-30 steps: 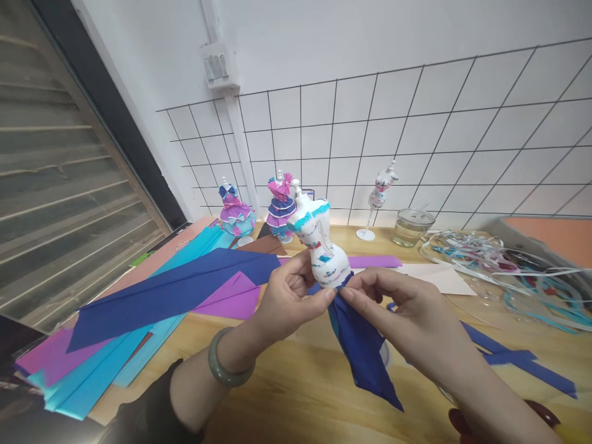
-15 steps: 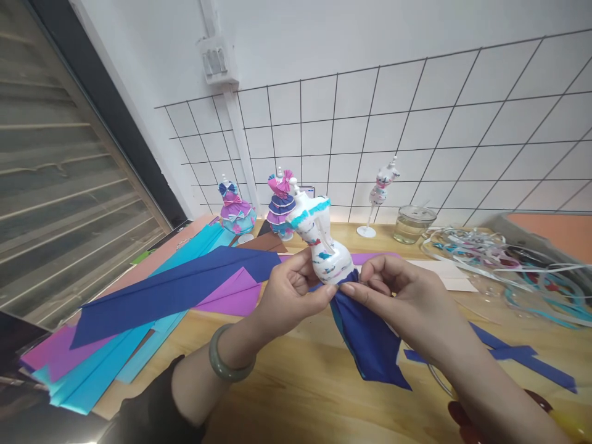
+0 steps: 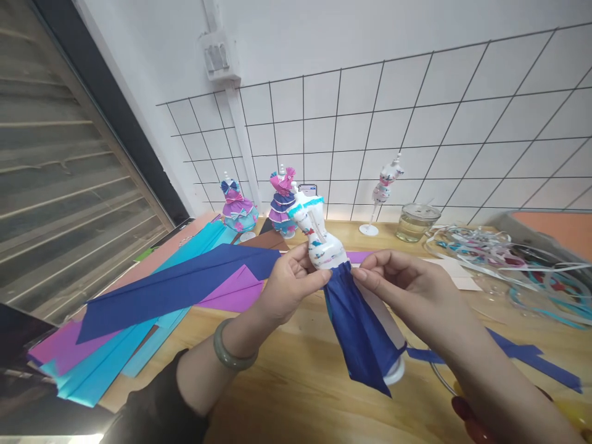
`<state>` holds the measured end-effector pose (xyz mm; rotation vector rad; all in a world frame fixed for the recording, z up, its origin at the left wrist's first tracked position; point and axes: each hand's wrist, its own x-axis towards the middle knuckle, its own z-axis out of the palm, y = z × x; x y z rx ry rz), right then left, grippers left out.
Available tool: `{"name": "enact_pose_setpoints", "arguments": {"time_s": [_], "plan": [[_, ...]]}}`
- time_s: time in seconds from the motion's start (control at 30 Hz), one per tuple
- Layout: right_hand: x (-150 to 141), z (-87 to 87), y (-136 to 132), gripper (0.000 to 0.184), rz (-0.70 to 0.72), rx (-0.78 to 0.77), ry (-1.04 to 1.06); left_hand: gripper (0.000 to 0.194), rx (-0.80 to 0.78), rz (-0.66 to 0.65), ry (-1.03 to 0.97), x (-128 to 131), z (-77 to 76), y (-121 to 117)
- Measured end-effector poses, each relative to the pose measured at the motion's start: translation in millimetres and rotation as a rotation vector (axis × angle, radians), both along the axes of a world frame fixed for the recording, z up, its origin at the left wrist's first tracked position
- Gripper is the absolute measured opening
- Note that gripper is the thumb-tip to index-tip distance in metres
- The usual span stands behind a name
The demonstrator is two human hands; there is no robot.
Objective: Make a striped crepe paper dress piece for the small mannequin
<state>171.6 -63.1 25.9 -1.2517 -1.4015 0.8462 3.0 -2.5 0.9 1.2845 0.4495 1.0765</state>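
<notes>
A small white dress-form mannequin [image 3: 324,251], smeared with coloured bits and edged in turquoise at its top, leans in the middle of the view. My left hand [image 3: 289,287] is closed around its hips, thumb in front on the upper edge of a dark blue skirt [image 3: 356,333]. The skirt's thin material is pleated at the top and hangs over the mannequin's stand. My right hand [image 3: 411,287] pinches the skirt's right upper edge between thumb and fingers. Below, the round white base [image 3: 395,372] shows partly behind the hem.
Dark blue sheets [image 3: 180,283], turquoise sheets [image 3: 95,376] and purple sheets lie left. Behind stand two dressed mannequins [image 3: 238,209] [image 3: 282,206], a bare mannequin [image 3: 386,184] and a glass jar [image 3: 416,223]. Tangled ribbons [image 3: 481,246] and blue strips [image 3: 539,361] lie right; red-handled scissors [image 3: 467,416] are partly hidden.
The skirt's top has spread wider across the mannequin's front, showing pleats. The mannequin has tilted, its base now showing lower right. My right hand has shifted slightly up, still pinching the edge.
</notes>
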Motion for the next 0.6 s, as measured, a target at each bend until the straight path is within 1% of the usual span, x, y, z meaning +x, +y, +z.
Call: {"name": "enact_pose_setpoints", "arguments": {"time_s": [0.1,0.23,0.43,0.6], "plan": [[0,-4.3,2,0.028,0.011,0.008,-0.042,0.035,-0.044,0.024,0.026,1,0.4,1],[-1,-8.4,4,0.030,0.012,0.001,-0.107,0.036,-0.078,0.018,0.016,1,-0.1,3],[-1,-7.7,2,0.030,0.028,0.020,-0.293,0.036,-0.135,0.091,0.056,-2,1.0,12],[-1,-7.9,2,0.031,0.027,0.012,-0.374,0.036,-0.114,0.105,0.021,-5,2.3,22]]}}
